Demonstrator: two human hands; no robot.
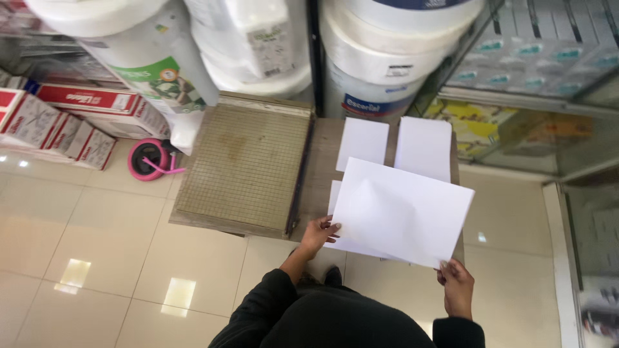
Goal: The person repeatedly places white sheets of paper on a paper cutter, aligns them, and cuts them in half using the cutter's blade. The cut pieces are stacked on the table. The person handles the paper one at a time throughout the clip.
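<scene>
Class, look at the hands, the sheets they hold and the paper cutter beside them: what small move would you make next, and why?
Probably swing the held sheets left onto the cutter. Both the left hand and the right hand grip the sheets in the air over the table, the cutter's gridded bed lies bare, and two smaller white sheets already lie to its right.

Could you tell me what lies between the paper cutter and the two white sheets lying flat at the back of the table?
In the head view, only bare wooden table separates the paper cutter from the two white sheets.
</scene>
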